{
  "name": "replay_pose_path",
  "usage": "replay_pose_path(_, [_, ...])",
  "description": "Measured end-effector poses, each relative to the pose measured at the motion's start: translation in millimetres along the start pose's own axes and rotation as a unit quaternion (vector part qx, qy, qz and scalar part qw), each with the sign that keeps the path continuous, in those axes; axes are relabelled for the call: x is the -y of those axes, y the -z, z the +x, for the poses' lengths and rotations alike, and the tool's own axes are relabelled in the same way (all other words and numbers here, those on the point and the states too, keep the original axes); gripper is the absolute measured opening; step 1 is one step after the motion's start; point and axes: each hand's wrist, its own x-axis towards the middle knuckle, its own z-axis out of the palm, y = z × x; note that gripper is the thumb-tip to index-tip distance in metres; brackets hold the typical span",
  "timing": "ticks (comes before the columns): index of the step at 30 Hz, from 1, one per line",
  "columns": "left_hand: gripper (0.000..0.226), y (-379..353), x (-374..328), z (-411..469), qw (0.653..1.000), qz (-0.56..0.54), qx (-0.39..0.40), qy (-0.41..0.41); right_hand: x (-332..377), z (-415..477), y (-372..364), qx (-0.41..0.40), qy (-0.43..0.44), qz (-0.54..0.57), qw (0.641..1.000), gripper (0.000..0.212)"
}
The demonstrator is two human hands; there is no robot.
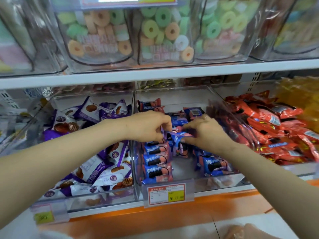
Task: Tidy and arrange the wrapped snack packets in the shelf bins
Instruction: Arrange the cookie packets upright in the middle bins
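Both my hands reach into the middle clear bin [172, 91], which holds blue-and-pink wrapped snack packets. My left hand [148, 125] has its fingers curled down onto a blue packet [177, 138] in the middle of the bin. From the other side, my right hand [205, 132] pinches the same packet with thumb and fingers. A neat row of upright blue packets [156, 161] runs along the bin's left wall toward the front. Other blue packets [214, 165] lie loose at the front right, and some more [193, 112] lie at the back.
The left bin [86, 200] is full of purple-and-white packets [103, 171]. Red packets [276, 128] pile up in the right bin. A price label [166, 194] hangs on the middle bin's front. Above the white shelf board [155, 73], clear tubs hold pastel ring sweets [155, 28].
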Motion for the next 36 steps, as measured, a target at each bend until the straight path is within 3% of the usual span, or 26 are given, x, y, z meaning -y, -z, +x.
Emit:
replay_pose_path(5, [0.029, -4, 3, 10, 0.998, 0.046, 0.016, 0.030, 15, 7, -16, 0.051, -0.007, -0.091, 0.995, 0.062])
replay_pose_path(8, [0.031, -5, 5, 13, 0.999, -0.037, -0.011, 0.036, 12, 7, -11, 0.031, -0.023, -0.023, 0.999, 0.050])
replay_pose_path(10, [0.038, -5, 3, 14, 0.993, -0.101, -0.043, 0.040, 6, 5, -2, -0.012, -0.033, 0.098, 0.995, 0.039])
replay_pose_path(12, [0.049, -5, -1, 14, 0.985, -0.152, -0.076, 0.040, 1, 1, 12, -0.041, -0.045, 0.286, 0.956, 0.033])
replay_pose_path(14, [0.055, -6, -6, 16, 0.975, -0.201, -0.084, 0.038, -1, -4, 26, -0.043, -0.039, 0.442, 0.895, 0.028])
replay_pose_path(17, [0.036, -11, -12, 20, 0.948, -0.300, -0.103, 0.035, 1, -10, 35, -0.043, -0.040, 0.555, 0.829, 0.029])
replay_pose_path(20, [0.023, -14, -9, 19, 0.919, -0.359, -0.147, 0.066, -1, -7, 35, -0.102, -0.084, 0.606, 0.784, 0.034])
replay_pose_path(24, [0.022, -16, -1, 13, 0.936, -0.277, -0.193, 0.098, -8, -2, 37, -0.154, -0.122, 0.569, 0.799, 0.029])
replay_pose_path(27, [0.022, -26, -10, 21, 0.963, -0.214, -0.143, 0.080, -12, -4, 41, -0.165, -0.123, 0.555, 0.806, 0.024])
replay_pose_path(31, [0.031, -47, -22, 52, 0.993, -0.054, -0.078, 0.076, -20, -14, 48, -0.180, -0.110, 0.464, 0.860, 0.024])
replay_pose_path(36, [0.028, -56, -28, 76, 0.985, 0.094, -0.078, 0.125, -14, -32, 47, -0.206, -0.107, 0.347, 0.909, 0.035])
